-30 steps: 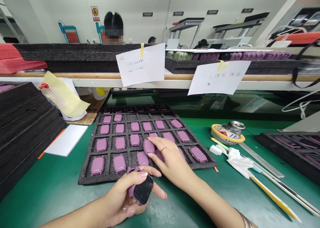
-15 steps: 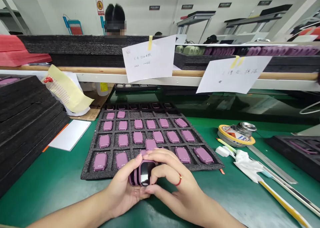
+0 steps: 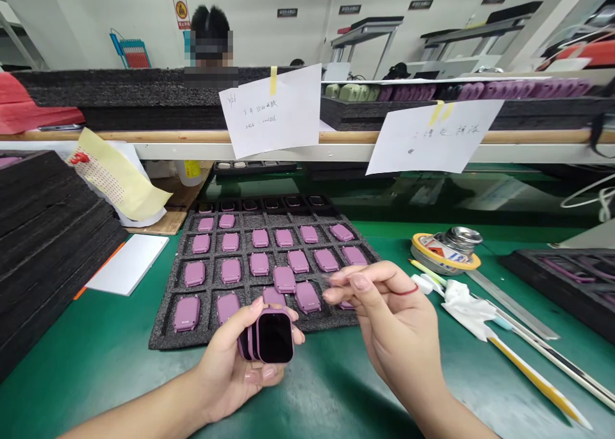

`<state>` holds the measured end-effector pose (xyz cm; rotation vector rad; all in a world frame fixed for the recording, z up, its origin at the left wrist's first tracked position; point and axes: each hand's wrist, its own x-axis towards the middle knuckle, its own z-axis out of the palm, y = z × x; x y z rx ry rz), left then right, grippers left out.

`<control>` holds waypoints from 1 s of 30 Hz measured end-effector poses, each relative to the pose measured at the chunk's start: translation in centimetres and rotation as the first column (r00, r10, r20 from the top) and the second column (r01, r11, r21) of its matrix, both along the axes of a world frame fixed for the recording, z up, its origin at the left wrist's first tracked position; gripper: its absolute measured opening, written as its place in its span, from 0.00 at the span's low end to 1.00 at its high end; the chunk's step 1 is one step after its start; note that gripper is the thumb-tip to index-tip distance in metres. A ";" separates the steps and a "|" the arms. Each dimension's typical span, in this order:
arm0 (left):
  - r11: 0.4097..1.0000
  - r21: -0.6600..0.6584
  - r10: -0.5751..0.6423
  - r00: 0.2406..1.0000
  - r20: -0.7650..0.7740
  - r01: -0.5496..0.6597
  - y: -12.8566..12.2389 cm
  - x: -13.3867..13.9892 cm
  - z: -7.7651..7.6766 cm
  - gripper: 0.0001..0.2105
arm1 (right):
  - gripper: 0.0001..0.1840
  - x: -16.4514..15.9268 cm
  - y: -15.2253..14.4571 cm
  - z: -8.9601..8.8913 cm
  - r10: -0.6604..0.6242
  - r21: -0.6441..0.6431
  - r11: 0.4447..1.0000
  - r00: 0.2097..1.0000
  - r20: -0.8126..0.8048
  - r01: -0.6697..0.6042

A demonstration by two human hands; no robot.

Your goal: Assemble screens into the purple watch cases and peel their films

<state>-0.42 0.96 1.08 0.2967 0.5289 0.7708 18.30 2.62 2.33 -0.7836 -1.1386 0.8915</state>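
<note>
Handwriting on left paper [image 3: 273, 115]
It reads "15:30"; right paper [image 3: 435, 141] and wall sign [image 3: 181, 13] are not clear to read.

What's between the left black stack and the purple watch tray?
The head view shows a white pad and an orange strip between the stack and the tray, with a wooden board behind.

1 cam only, head-worn: looks fwd & slightly down, hands [image 3: 398, 317] close at btm, counter [image 3: 331, 388] below, back wall [image 3: 269, 41] far at top.
</note>
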 end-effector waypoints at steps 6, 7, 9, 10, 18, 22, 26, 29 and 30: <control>1.000 0.007 0.001 0.998 -0.064 0.000 0.0 0.1 0.1 0.19 | 0.08 -0.1 -1.1 0.2 -0.091 0.216 0.976 0.971 0.221 0.043; 1.000 0.011 0.001 0.998 -0.068 0.000 0.0 0.1 0.1 0.19 | 0.11 0.0 -1.2 0.2 -0.104 0.267 0.963 0.957 0.271 0.030; 1.000 0.024 0.005 0.998 -0.064 -0.004 -0.1 0.0 0.0 0.18 | 0.14 0.2 -1.4 0.2 -0.134 0.386 0.922 0.912 0.386 -0.028; 1.000 0.028 0.010 0.998 -0.058 -0.009 -0.1 0.0 0.0 0.18 | 0.15 0.3 -1.4 0.2 -0.148 0.441 0.894 0.879 0.453 -0.078; 0.996 -0.078 0.034 0.994 -0.107 -0.042 -0.2 0.0 0.0 0.20 | 0.13 0.2 -1.8 0.1 -0.140 0.536 0.752 0.702 0.699 -0.384; 0.996 -0.065 0.049 0.990 -0.129 -0.058 -0.3 0.0 0.1 0.22 | 0.15 -0.1 -1.7 0.0 -0.144 0.510 0.768 0.671 0.728 -0.388; 0.992 0.091 0.104 0.978 -0.178 -0.089 -0.7 0.3 -0.1 0.22 | 0.28 -0.6 -1.5 -0.4 -0.143 0.449 0.817 0.625 0.767 -0.363; 0.978 0.196 0.112 0.968 -0.225 -0.067 -1.1 0.6 -0.4 0.22 | 0.41 -0.9 -1.7 -0.7 -0.062 0.320 0.889 0.604 0.795 -0.329; 0.975 0.213 0.117 0.967 -0.228 -0.067 -1.2 0.6 -0.5 0.22 | 0.40 -1.0 -1.7 -0.7 -0.023 0.282 0.900 0.609 0.793 -0.333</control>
